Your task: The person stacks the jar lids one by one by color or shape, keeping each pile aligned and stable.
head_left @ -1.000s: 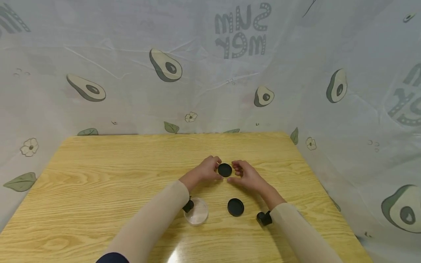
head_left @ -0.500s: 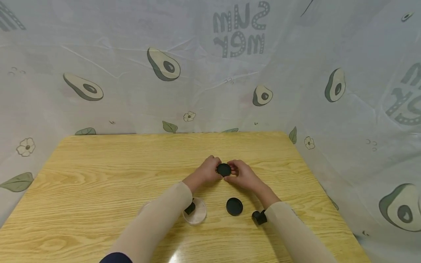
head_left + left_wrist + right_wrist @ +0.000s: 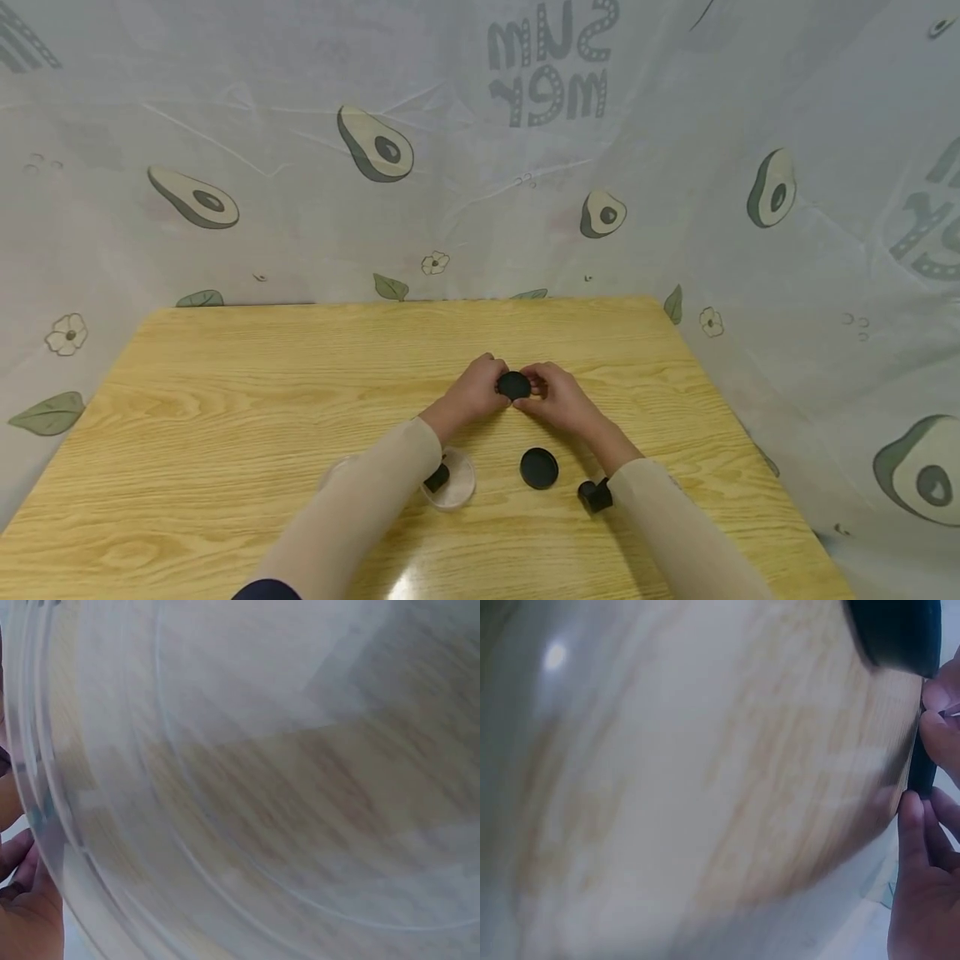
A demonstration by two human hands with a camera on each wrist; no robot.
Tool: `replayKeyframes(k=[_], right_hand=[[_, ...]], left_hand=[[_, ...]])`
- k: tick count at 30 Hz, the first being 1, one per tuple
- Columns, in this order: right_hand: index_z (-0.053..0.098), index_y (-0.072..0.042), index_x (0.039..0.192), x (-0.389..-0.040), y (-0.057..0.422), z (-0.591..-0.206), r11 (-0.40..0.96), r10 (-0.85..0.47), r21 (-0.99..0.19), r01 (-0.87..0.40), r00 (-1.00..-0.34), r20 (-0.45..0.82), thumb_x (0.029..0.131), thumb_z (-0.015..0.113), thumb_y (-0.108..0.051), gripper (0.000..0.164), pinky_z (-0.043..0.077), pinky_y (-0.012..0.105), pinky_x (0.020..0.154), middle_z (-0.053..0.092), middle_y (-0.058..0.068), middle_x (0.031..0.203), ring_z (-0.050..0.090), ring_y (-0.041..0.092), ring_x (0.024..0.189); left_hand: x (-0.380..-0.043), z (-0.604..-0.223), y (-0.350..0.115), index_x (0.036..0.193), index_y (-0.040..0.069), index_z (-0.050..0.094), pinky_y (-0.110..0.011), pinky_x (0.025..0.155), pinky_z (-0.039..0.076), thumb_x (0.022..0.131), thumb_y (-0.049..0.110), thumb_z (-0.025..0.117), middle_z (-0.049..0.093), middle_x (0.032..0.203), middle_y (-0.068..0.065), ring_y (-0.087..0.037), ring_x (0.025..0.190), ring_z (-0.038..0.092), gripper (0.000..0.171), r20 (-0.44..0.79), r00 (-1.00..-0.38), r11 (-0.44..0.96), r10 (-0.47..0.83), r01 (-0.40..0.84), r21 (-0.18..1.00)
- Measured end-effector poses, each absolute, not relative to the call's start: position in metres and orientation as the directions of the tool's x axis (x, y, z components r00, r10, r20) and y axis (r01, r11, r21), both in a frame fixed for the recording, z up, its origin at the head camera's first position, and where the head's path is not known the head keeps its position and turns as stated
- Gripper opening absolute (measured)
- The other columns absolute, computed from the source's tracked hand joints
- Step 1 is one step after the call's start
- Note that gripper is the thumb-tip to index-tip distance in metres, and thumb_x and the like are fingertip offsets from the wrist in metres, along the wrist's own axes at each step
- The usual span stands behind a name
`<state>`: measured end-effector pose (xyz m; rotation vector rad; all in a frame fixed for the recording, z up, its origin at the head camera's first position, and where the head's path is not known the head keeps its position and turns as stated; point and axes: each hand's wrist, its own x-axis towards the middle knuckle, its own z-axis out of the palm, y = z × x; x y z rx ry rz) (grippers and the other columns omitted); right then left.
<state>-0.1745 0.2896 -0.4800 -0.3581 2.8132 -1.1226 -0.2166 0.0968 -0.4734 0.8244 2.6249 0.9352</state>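
Toward the far middle of the table, both hands are at a round black lid [image 3: 513, 385] that resembles a shallow jar cap. My left hand [image 3: 478, 390] grips its left edge, while my right hand [image 3: 557, 402] pinches its right edge, thumb in front. From the right wrist view the held lid [image 3: 921, 765] shows edge-on between the fingertips. A second black lid [image 3: 539, 468] lies nearer, its raised rim facing up. Beside the left forearm sits a round clear container [image 3: 454, 483], partly hidden by the wrist camera; the clear plastic wall [image 3: 67, 817] fills much of the left wrist view.
Another clear round rim [image 3: 335, 468] peeks out from under the left sleeve, mostly covered by it. The wooden table [image 3: 247, 400] meets a printed curtain [image 3: 465, 208] at the back and sides. Small black cameras [image 3: 595, 496] hang at both wrists.
My right hand has moved left and closed its fingers on the held lid's right edge. The left forearm has shifted slightly right, revealing the second clear rim at its left.
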Motion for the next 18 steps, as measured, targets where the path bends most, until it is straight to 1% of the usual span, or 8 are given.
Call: replayKeyframes(k=[5, 8, 12, 18], right_hand=[[0.062, 0.001, 0.135, -0.171, 0.292, -0.477, 0.699, -0.257, -0.686, -0.2, -0.966, 0.02, 0.094, 0.08, -0.016, 0.048, 0.058, 0.043, 0.102, 0.063, 0.02, 0.126, 0.066, 0.03, 0.112], [0.063, 0.002, 0.134, -0.164, 0.296, -0.473, 0.698, -0.256, -0.684, -0.212, -0.966, 0.038, 0.093, 0.081, -0.015, 0.047, 0.058, 0.045, 0.102, 0.063, 0.02, 0.124, 0.065, 0.029, 0.11], [0.064, 0.004, 0.132, -0.151, 0.298, -0.464, 0.692, -0.27, -0.682, -0.237, -0.961, 0.06, 0.092, 0.081, -0.012, 0.046, 0.058, 0.047, 0.101, 0.063, 0.019, 0.12, 0.063, 0.027, 0.107], [0.065, 0.003, 0.13, -0.132, 0.295, -0.453, 0.692, -0.294, -0.665, -0.281, -0.951, 0.096, 0.09, 0.083, -0.012, 0.046, 0.06, 0.042, 0.096, 0.064, 0.016, 0.116, 0.064, 0.024, 0.102]], left_hand=[[-0.212, -0.467, 0.097, 0.12, -0.002, 0.071, -0.032, 0.085, 0.054, 0.089, 0.01, 0.083, 0.064, 0.114, -0.016, -0.018, 0.09, 0.055, 0.036, -0.026, -0.813, 0.642, 0.582, 0.439, 0.628], [-0.208, -0.463, 0.099, 0.117, -0.002, 0.071, -0.028, 0.079, 0.052, 0.088, 0.01, 0.083, 0.064, 0.111, -0.015, -0.016, 0.086, 0.053, 0.034, -0.011, -0.798, 0.626, 0.602, 0.464, 0.627], [-0.198, -0.457, 0.098, 0.117, 0.0, 0.07, -0.023, 0.075, 0.048, 0.09, 0.012, 0.082, 0.061, 0.111, -0.013, -0.014, 0.085, 0.051, 0.032, -0.022, -0.781, 0.618, 0.624, 0.476, 0.625], [-0.179, -0.442, 0.091, 0.124, 0.003, 0.069, -0.021, 0.077, 0.05, 0.09, 0.017, 0.084, 0.06, 0.113, -0.011, -0.012, 0.086, 0.052, 0.04, -0.022, -0.763, 0.61, 0.646, 0.499, 0.616]])
